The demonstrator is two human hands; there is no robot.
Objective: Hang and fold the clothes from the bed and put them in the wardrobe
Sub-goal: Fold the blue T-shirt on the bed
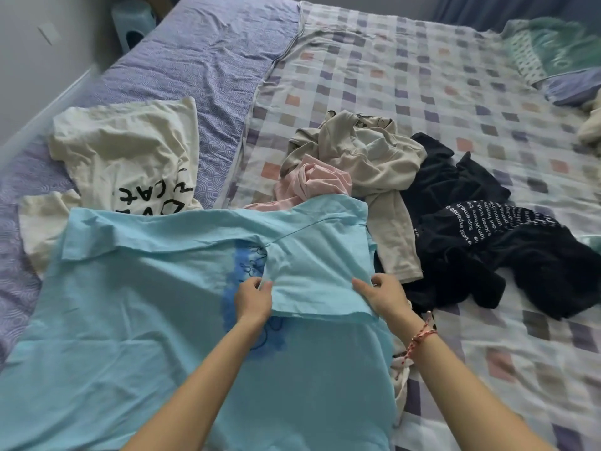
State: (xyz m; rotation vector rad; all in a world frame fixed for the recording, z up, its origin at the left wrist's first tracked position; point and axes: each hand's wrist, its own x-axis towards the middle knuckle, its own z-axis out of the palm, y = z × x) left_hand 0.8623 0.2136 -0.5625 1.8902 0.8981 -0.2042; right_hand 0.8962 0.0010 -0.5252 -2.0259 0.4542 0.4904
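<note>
While I watch through the head camera, the purple sheet (pixel 195 60) covers the left side of the bed (pixel 48 102), and a cream T-shirt (pixel 130 151) with black lettering lies crumpled on it near the left edge. Just nearer to me, overlapping that shirt's lower part, the light blue T-shirt (pixel 130 320) is spread flat along the near edge of the bed. My left hand (pixel 253 299) pinches one corner of its sleeve (pixel 318 275), thumb on top and fingers curled under the hem. The sleeve is folded inward over the printed chest. Beyond its shoulder a pink garment (pixel 312 182) sits bunched up. My right hand (pixel 380 296) grips the sleeve's other corner in the same pinch, with a red braided bracelet (pixel 422 336) on that wrist. Further right, a beige garment (pixel 367 157) is heaped over the pink one, and a black garment (pixel 487 242) with white text lies touching it, both on the checked blanket (pixel 422 76). A green pillow (pixel 553 47) rests at the far right corner.
</note>
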